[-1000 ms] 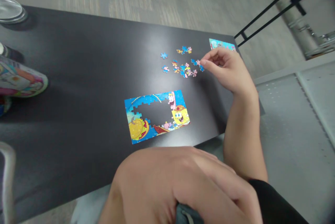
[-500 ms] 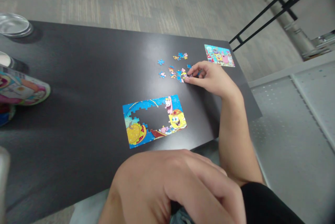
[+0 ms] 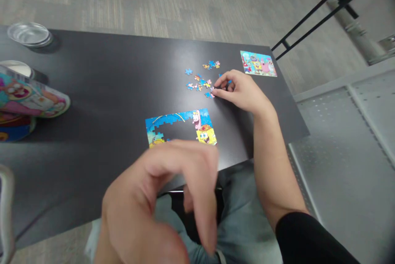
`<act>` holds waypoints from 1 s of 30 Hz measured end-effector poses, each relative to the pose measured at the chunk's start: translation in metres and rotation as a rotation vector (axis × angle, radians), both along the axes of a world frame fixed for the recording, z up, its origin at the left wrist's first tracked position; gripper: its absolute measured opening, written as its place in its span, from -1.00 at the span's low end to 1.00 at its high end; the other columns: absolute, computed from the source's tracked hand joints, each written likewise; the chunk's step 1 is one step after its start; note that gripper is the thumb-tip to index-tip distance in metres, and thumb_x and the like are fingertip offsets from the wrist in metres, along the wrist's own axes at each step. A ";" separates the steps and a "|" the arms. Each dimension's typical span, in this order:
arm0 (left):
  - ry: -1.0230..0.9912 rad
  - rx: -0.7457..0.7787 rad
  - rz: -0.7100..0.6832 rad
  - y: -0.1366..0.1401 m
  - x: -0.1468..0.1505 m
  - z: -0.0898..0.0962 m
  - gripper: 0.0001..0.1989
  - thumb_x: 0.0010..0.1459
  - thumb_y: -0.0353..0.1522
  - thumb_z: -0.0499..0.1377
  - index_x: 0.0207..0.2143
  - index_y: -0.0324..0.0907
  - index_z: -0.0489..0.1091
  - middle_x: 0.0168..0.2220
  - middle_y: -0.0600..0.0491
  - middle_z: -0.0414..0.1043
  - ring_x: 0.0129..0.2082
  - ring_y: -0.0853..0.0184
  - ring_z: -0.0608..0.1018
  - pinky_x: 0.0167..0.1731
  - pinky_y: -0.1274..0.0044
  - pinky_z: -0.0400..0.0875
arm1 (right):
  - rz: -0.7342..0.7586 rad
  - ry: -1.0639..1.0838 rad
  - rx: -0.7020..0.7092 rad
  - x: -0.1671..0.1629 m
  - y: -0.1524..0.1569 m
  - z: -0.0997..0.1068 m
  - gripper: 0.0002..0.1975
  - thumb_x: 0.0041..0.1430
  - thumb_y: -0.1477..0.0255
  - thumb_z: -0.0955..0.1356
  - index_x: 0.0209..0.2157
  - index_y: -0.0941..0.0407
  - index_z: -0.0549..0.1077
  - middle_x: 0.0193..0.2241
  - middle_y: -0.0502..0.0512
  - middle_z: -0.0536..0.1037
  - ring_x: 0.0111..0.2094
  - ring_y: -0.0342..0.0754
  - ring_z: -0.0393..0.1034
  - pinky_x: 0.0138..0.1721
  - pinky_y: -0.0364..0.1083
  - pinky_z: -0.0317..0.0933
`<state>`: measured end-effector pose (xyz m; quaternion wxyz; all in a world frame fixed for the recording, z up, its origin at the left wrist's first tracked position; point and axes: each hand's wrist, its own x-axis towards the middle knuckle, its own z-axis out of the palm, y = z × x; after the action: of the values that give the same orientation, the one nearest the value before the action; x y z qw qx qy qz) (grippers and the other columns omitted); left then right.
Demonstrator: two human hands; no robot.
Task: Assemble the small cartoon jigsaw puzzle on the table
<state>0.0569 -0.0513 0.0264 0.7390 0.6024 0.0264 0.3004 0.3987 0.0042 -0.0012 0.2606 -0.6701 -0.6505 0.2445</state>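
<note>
Large and blurred in the foreground, my left hand (image 3: 166, 190) hangs over the table's near edge, fingers bent and apart from the thumb, with nothing visible in it. It covers the lower part of a partly assembled jigsaw puzzle (image 3: 205, 132), whose joined border surrounds a bare middle. Beyond the puzzle, my right hand (image 3: 236, 89) rests at the loose pieces. Its thumb and forefinger close on a small puzzle piece (image 3: 212, 89), partly hidden by the fingertips. Several loose puzzle pieces (image 3: 199, 87) lie left of that hand, with a joined cluster (image 3: 211, 65) behind them.
A picture card (image 3: 258, 64) lies at the table's far right corner. On the left are a round metal lid (image 3: 30, 34), an open tin (image 3: 18, 67) and a printed container (image 3: 33, 95). A pale curved object (image 3: 6, 210) stands at the left edge. Black rails (image 3: 314, 12) run beyond the table.
My left hand has risen and moved left, now covering the puzzle's lower part, its fingers opening from a curl. My right hand has shifted slightly left among the loose pieces, some of which have moved.
</note>
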 end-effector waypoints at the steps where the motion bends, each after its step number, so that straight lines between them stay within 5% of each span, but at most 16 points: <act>1: 0.004 -0.090 0.179 0.005 -0.001 0.002 -0.52 0.70 0.13 0.45 -0.23 0.05 0.62 -0.41 0.08 0.39 -0.45 0.22 0.40 -0.33 0.25 0.36 | 0.001 -0.005 0.003 -0.002 0.000 -0.001 -0.84 0.36 0.44 0.73 -0.17 0.02 0.77 -0.14 0.08 0.71 -0.23 0.04 0.51 -0.08 0.08 0.44; 5: 0.068 -0.299 0.662 0.032 0.008 0.005 -0.38 0.24 0.00 0.84 -0.41 -0.06 0.53 -0.45 0.17 0.16 -0.43 0.31 0.24 -0.42 0.42 0.12 | 0.009 -0.009 0.026 -0.004 -0.003 -0.001 -0.86 0.40 0.54 0.68 -0.18 0.05 0.76 -0.10 0.13 0.72 -0.18 0.04 0.54 0.03 0.11 0.49; 7: -0.031 -0.300 0.931 0.045 0.012 0.002 -0.50 0.25 -0.19 0.69 -0.46 -0.09 0.46 -0.49 0.23 0.01 -0.53 0.41 0.08 -0.50 0.46 -0.12 | 0.012 -0.005 0.029 -0.002 -0.005 -0.001 -0.84 0.39 0.54 0.69 -0.18 0.04 0.75 -0.11 0.14 0.73 -0.15 0.08 0.57 0.09 0.15 0.53; 12: 0.052 -0.287 1.166 0.059 0.006 -0.012 -0.82 0.10 -0.43 0.41 -0.42 -0.10 0.44 -0.49 0.25 0.10 -0.55 0.46 0.06 -0.50 0.50 -0.12 | 0.006 0.062 0.001 0.004 -0.008 -0.004 -0.73 0.39 0.24 0.75 -0.17 -0.03 0.69 -0.18 0.13 0.78 -0.17 0.19 0.64 0.04 0.24 0.63; 15: 0.152 -0.037 1.283 0.061 -0.002 -0.022 -0.84 0.09 -0.42 0.47 -0.41 -0.12 0.53 -0.46 0.18 0.29 -0.50 0.44 0.21 -0.46 0.46 -0.01 | 0.057 0.179 0.004 0.003 -0.013 -0.001 -0.70 0.40 0.15 0.75 -0.16 -0.05 0.69 -0.16 0.13 0.81 -0.14 0.19 0.68 0.03 0.22 0.62; 19: 0.415 0.238 1.261 0.060 -0.009 -0.033 -0.89 0.17 -0.42 0.55 -0.29 -0.11 0.69 -0.40 0.15 0.50 -0.43 0.40 0.38 -0.38 0.45 0.20 | 0.247 0.401 -0.065 -0.007 -0.023 0.009 -0.75 0.44 0.20 0.73 -0.09 -0.02 0.74 -0.18 0.07 0.83 -0.15 0.10 0.70 -0.03 0.11 0.54; 23: 0.611 0.361 1.176 0.055 -0.009 -0.032 -0.91 0.21 -0.45 0.49 -0.22 -0.11 0.76 -0.46 0.19 0.50 -0.49 0.41 0.38 -0.47 0.44 0.11 | 0.443 0.490 -0.188 -0.022 -0.029 0.015 -0.76 0.54 0.18 0.70 -0.02 0.02 0.79 -0.17 0.05 0.87 -0.14 0.05 0.72 -0.03 0.07 0.54; 30: 0.784 0.488 1.098 0.051 -0.012 -0.028 -0.90 0.29 -0.48 0.46 -0.19 -0.11 0.77 -0.42 0.19 0.52 -0.46 0.39 0.42 -0.42 0.44 0.21 | 0.513 0.447 -0.310 -0.041 -0.032 0.019 -0.84 0.56 0.23 0.66 -0.03 0.01 0.83 -0.09 0.13 0.92 -0.10 0.12 0.75 0.04 0.13 0.63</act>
<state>0.0451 -0.0004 -0.0011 0.2613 0.7138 0.5212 0.3880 0.3574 -0.0279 0.0179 0.2220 -0.4469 -0.6794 0.5379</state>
